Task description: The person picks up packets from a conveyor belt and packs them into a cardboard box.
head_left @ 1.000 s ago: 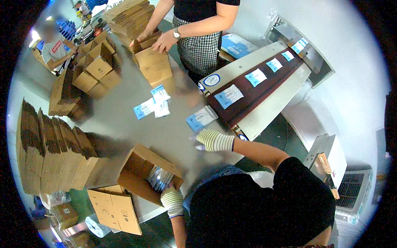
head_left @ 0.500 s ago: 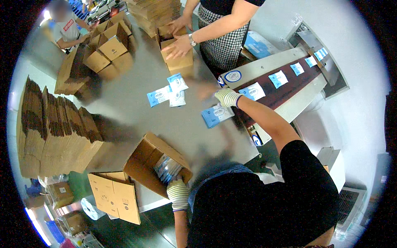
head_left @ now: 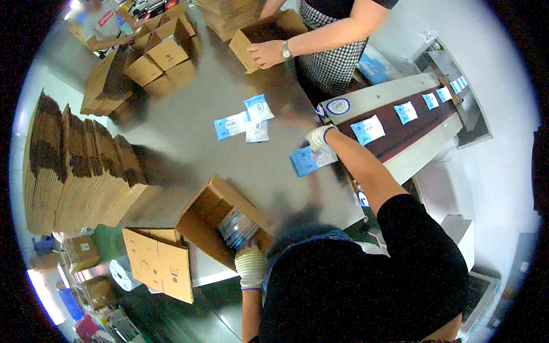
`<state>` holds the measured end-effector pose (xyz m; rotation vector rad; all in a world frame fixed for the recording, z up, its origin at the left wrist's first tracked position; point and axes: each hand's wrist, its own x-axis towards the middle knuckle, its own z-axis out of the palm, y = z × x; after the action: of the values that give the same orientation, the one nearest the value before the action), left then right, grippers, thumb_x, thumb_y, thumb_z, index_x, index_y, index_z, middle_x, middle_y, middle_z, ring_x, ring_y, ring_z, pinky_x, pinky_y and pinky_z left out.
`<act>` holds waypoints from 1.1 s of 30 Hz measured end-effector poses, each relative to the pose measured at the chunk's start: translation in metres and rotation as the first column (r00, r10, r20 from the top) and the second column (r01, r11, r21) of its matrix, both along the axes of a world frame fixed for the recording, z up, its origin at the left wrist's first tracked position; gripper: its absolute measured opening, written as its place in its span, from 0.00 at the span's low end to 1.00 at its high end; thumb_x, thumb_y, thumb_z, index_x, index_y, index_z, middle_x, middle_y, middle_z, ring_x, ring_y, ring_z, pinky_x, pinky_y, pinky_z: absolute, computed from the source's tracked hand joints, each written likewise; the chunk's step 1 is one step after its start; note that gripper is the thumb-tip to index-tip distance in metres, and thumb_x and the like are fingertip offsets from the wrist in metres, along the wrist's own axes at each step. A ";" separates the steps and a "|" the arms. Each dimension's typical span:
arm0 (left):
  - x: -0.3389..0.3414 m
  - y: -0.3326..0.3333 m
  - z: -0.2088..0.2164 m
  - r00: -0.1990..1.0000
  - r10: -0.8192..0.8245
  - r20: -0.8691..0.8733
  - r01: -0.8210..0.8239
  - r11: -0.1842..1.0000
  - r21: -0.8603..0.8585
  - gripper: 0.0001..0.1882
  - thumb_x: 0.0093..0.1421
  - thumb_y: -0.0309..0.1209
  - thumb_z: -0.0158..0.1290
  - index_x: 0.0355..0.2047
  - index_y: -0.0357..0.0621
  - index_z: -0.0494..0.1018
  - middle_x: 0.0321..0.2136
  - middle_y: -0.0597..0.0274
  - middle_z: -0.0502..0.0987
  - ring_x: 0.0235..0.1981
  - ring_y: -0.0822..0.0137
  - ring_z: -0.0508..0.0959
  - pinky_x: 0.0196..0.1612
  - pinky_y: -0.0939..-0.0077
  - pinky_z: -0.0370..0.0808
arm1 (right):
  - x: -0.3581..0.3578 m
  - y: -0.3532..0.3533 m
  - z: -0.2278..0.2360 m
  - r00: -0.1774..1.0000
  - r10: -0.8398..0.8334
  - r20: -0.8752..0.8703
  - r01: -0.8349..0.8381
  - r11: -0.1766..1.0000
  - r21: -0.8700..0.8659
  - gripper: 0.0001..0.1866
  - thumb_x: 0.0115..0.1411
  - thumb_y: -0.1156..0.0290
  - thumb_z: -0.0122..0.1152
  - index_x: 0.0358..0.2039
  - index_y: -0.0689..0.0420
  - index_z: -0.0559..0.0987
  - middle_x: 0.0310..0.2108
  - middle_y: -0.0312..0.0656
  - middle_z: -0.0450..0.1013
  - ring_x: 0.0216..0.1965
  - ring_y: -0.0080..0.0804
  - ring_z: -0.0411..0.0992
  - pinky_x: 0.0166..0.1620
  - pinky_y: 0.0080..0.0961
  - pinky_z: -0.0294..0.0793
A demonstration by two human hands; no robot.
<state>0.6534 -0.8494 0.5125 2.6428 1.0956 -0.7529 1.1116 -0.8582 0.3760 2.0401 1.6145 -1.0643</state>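
My right hand [head_left: 320, 140], in a striped knit glove, is on a small stack of blue-and-white soft packets [head_left: 303, 163] at the table's edge beside the conveyor. Its fingers are bent down onto the packets, and the fingertips are partly hidden. My left hand [head_left: 250, 267], gloved the same way, is closed over the near rim of an open cardboard box [head_left: 197, 220]. The box lies tilted with its opening toward me. Inside it sits a row of packets [head_left: 237, 227], close to my left fingertips. Three loose packets [head_left: 233, 126] lie together in mid-table.
On the conveyor [head_left: 386, 134], several packets lie spaced in a line. Flattened cartons [head_left: 80, 188] stand stacked at the left; open boxes [head_left: 157, 57] are at the far left. Across the table [head_left: 171, 126], a co-worker's hand [head_left: 267, 54] holds another box [head_left: 243, 48].
My right hand has settled lower onto the packet stack. My left hand stays at the box rim. The co-worker's box has tilted and turned. The whole view has shifted slightly.
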 end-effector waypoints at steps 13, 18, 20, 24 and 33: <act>-0.002 0.001 -0.010 0.996 -0.038 0.079 0.036 0.999 0.017 0.13 0.55 0.32 0.44 0.38 0.42 0.72 0.31 0.53 0.77 0.31 0.56 0.78 0.33 0.61 0.75 | -0.212 -0.110 0.024 0.994 -0.101 -0.031 0.105 0.960 0.260 0.41 0.38 0.55 0.71 0.52 0.59 0.67 0.51 0.54 0.67 0.49 0.45 0.69 0.51 0.37 0.68; -0.011 -0.005 -0.002 0.989 -0.074 0.128 0.069 0.997 0.043 0.12 0.57 0.33 0.42 0.37 0.43 0.72 0.34 0.52 0.77 0.33 0.57 0.78 0.34 0.62 0.74 | -0.225 -0.103 0.115 0.827 -0.002 -0.563 0.357 0.775 0.522 0.41 0.38 0.51 0.71 0.50 0.61 0.69 0.41 0.56 0.73 0.46 0.52 0.71 0.48 0.40 0.71; -0.016 -0.007 -0.018 0.987 -0.068 0.144 0.061 0.997 0.054 0.16 0.59 0.39 0.43 0.41 0.45 0.72 0.38 0.50 0.76 0.35 0.54 0.77 0.37 0.61 0.74 | -0.239 -0.080 0.174 0.602 0.185 -0.777 0.515 0.654 0.554 0.40 0.39 0.52 0.70 0.50 0.61 0.70 0.38 0.54 0.74 0.43 0.52 0.72 0.47 0.41 0.70; -0.022 -0.009 -0.060 0.887 -0.051 0.459 0.005 0.995 0.100 0.29 0.56 0.53 0.45 0.47 0.43 0.70 0.43 0.51 0.74 0.41 0.53 0.76 0.44 0.61 0.73 | -0.291 -0.015 0.247 0.654 0.336 -0.678 0.301 0.707 0.640 0.33 0.45 0.59 0.67 0.50 0.61 0.68 0.44 0.50 0.71 0.47 0.43 0.70 0.51 0.36 0.68; -0.009 -0.017 -0.032 0.993 0.004 0.120 -0.003 1.000 -0.007 0.24 0.57 0.34 0.44 0.53 0.39 0.64 0.52 0.42 0.67 0.38 0.52 0.78 0.41 0.59 0.74 | -0.368 0.048 0.094 0.898 0.286 0.334 -0.439 0.555 0.707 0.25 0.61 0.66 0.39 0.59 0.60 0.61 0.54 0.52 0.64 0.52 0.53 0.65 0.53 0.55 0.62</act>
<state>0.6444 -0.8668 0.4807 2.6412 1.0641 -0.5872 0.7440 -0.8104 0.4700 1.9692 2.5268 0.0372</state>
